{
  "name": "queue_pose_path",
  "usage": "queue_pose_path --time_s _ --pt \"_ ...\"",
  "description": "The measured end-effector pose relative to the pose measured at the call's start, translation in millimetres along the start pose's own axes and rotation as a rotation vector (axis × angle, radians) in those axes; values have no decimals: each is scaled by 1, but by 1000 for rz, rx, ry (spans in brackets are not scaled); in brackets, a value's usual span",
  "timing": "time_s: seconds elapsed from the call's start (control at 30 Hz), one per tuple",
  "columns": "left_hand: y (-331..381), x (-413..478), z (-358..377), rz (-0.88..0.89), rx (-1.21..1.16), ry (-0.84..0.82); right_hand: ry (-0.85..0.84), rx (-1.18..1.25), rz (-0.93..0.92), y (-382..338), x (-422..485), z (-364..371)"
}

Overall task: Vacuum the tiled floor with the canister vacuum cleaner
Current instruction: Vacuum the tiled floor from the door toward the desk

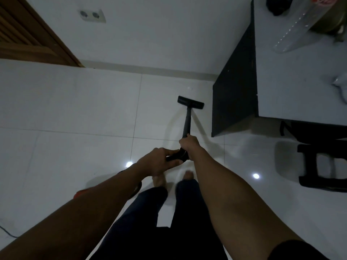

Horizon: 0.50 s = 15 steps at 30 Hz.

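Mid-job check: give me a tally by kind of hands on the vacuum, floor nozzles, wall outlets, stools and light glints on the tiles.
Hands on the vacuum: 2 (left hand on the hose, right hand on the wand)
Floor nozzle: 1
Wall outlets: 2
Black stool: 1
Light glints on the tiles: 2
Total: 8

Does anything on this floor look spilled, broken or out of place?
Nothing spilled or damaged. One small pale speck lies on the tiled floor just beyond the floor head; too small to identify. A dark cable trails at lower left.
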<state>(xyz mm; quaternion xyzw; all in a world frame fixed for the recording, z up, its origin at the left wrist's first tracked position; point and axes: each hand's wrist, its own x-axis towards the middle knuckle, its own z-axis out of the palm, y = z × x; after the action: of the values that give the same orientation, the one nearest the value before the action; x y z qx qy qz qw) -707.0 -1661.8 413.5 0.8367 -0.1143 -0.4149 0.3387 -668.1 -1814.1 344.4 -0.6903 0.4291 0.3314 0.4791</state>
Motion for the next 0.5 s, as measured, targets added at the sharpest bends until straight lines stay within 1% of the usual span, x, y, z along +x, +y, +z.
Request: queue_pose_path --time_s 0.17,0.3,0.37,0.5 --pt "16 36 -32 -11 18 11 -10 24 -3 -46 24 -13" --pt "23 71 -51 -119 -10 49 10 74 14 -79 52 -20" --pt "25 86 -60 -153 -30 41 19 95 23 -93 60 -26" --pt "42 114 -74 -155 -28 20 33 35 20 -114 79 -44"
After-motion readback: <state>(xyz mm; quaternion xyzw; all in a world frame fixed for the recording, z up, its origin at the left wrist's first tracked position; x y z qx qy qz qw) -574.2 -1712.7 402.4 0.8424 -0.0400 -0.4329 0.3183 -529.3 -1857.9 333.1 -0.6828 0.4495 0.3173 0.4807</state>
